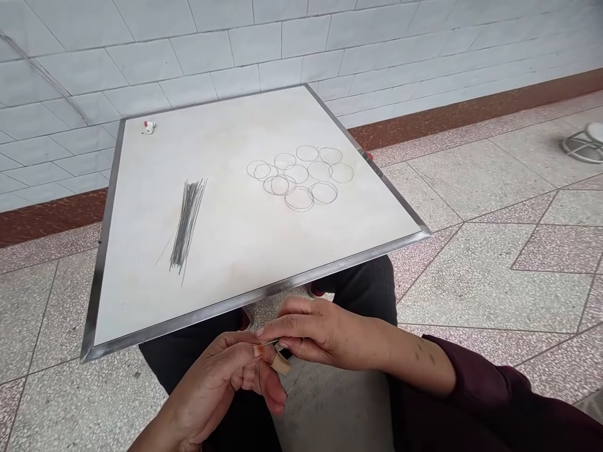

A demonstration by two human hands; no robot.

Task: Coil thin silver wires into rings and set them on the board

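Note:
Below the table's near edge, my left hand (226, 373) pinches a thin dark wire (270, 343) between thumb and forefinger. A tan band (281, 363) is wrapped around one of its fingers. My right hand (313, 329) meets it from the right, its fingers closed at the same wire. On the white table (235, 251) lies a bundle of straight dark wires (188, 226) at the left. Several thin wire rings (296, 174), some overlapping, lie flat toward the right side.
A small white and red object (149, 127) sits at the table's far left corner. The metal table edge (264, 292) runs just beyond my hands. A tiled wall stands behind, and a white stool (586, 143) is at the far right.

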